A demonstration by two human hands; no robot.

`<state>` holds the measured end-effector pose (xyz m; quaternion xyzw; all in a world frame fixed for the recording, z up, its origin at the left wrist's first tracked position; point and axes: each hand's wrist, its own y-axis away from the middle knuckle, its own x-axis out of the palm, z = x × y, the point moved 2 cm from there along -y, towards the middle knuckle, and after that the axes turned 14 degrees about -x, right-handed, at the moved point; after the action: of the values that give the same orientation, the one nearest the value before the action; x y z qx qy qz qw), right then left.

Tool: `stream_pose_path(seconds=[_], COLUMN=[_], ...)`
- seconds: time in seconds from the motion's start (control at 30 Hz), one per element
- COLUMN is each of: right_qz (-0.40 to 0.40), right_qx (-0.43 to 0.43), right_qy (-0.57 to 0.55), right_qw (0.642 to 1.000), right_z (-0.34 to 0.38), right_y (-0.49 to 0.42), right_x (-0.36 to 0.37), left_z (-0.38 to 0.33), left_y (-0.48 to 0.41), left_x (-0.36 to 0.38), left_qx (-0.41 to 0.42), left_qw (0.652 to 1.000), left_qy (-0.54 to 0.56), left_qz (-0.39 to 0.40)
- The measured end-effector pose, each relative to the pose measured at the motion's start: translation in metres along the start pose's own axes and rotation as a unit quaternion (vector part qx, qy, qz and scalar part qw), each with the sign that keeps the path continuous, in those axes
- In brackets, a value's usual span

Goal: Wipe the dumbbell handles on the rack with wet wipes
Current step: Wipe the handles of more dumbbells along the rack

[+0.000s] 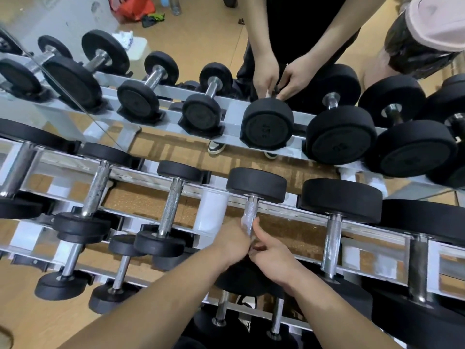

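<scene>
Both clamped on the wipe [244, 222] round the handle [252, 206], our left grip [232, 241] and right grip [273, 259] should twist along its full length.

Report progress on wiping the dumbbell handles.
Done: no handle plainly shows as wiped. In hand: the left hand and right hand hold a wet wipe around the middle handle. Left, probably: the handle to its left, the handle to its right and the lower-tier handles.

Left forearm [163, 298] and right forearm [339, 311] bare to the wrist. Left hand [234, 241], right hand [274, 258] bare. Reflection in mirror [75, 26]: black garments [302, 26]; pale sneakers [216, 147] with dark panels.
</scene>
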<state>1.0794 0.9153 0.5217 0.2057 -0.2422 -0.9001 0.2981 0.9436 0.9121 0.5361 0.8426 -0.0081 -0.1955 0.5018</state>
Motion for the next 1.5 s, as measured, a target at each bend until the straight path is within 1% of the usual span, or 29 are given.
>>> stream_pose_path(seconds=[0.03, 0.07, 0.13, 0.2, 0.23, 0.27, 0.37, 0.4, 0.43, 0.53, 0.6, 0.67, 0.73, 0.8, 0.83, 0.87, 1.0, 1.13, 1.17, 1.23, 1.3, 1.43, 1.5], right_qz=[0.0, 0.002, 0.005, 0.006, 0.006, 0.007, 0.005, 0.006, 0.008, 0.009, 0.008, 0.003, 0.005, 0.003, 0.003, 0.004, 0.004, 0.005, 0.006, 0.0, -0.012, -0.086, -0.106], right_qx=[-0.002, 0.002, 0.009, 0.016, 0.02, 0.02, 0.012, 0.01, 0.009, 0.007, 0.004, 0.001, 0.0, 0.002, 0.002, 0.001, -0.002, 0.007, 0.007, 0.005, 0.003, -0.005, -0.006], right_qy=[-0.002, -0.007, -0.01, -0.007, -0.007, -0.008, -0.016, -0.02, -0.024, -0.034, -0.039, -0.044, -0.051, -0.053, -0.051, -0.05, -0.056, -0.071, -0.072, -0.075, -0.085, -0.104, -0.093], right_qw=[1.0, 1.0, 1.0, 1.0, 1.0, 1.0, 1.0, 1.0, 1.0, 0.999, 0.999, 0.999, 0.999, 0.999, 0.999, 0.999, 0.998, 0.997, 0.997, 0.997, 0.996, 0.991, 0.99], right_z=[-0.001, -0.002, -0.003, -0.003, -0.003, -0.002, -0.001, -0.001, -0.001, -0.003, -0.005, -0.005, -0.005, -0.006, -0.006, -0.006, -0.003, -0.003, -0.003, -0.004, -0.004, -0.011, -0.015], right_y=[0.0, -0.001, -0.001, -0.002, -0.002, -0.002, 0.0, 0.0, 0.0, -0.001, -0.001, -0.001, -0.002, -0.003, -0.002, -0.002, -0.002, 0.0, 0.0, -0.001, -0.002, 0.009, 0.013], right_x=[-0.001, 0.0, 0.001, 0.003, 0.003, 0.003, 0.001, 0.0, 0.0, 0.001, 0.002, 0.002, 0.003, 0.003, 0.003, 0.003, 0.002, 0.001, 0.001, 0.0, 0.0, 0.003, 0.005], left_z=[0.003, 0.003, -0.009, -0.025, -0.03, -0.031, -0.02, -0.017, -0.014, -0.017, -0.025, -0.033, -0.031, -0.019, -0.01, -0.005, -0.006, -0.001, 0.0, -0.001, -0.009, -0.024, -0.024], left_y=[0.004, 0.001, -0.01, -0.017, -0.016, -0.012, 0.019, 0.025, 0.022, 0.009, -0.003, -0.016, -0.021, -0.016, -0.014, -0.013, -0.023, -0.024, -0.025, -0.029, -0.035, -0.058, -0.066], left_x=[0.002, 0.001, -0.007, -0.019, -0.021, -0.02, -0.013, -0.011, -0.009, -0.012, -0.014, -0.015, -0.015, -0.009, -0.004, -0.001, -0.004, -0.003, -0.004, -0.005, -0.008, -0.016, -0.011], left_qx=[0.0, -0.02, -0.071, -0.092, -0.094, -0.091, -0.077, -0.081, -0.092, -0.149, -0.179, -0.179, -0.172, -0.156, -0.142, -0.133, -0.157, -0.161, -0.169, -0.181, -0.174, -0.139, -0.14], left_qw=[1.0, 1.0, 0.989, 0.957, 0.944, 0.943, 0.979, 0.984, 0.984, 0.969, 0.943, 0.919, 0.91, 0.929, 0.948, 0.959, 0.966, 0.968, 0.965, 0.95, 0.937, 0.913, 0.903], left_qy=[-0.016, 0.009, 0.124, 0.273, 0.313, 0.316, 0.18, 0.149, 0.143, 0.18, 0.261, 0.339, 0.37, 0.328, 0.276, 0.238, 0.188, 0.177, 0.187, 0.229, 0.272, 0.359, 0.381], left_qz=[0.005, 0.011, 0.03, 0.037, 0.034, 0.041, 0.06, 0.058, 0.059, 0.081, 0.107, 0.093, 0.07, 0.072, 0.071, 0.072, 0.086, 0.077, 0.079, 0.107, 0.135, 0.134, 0.14])
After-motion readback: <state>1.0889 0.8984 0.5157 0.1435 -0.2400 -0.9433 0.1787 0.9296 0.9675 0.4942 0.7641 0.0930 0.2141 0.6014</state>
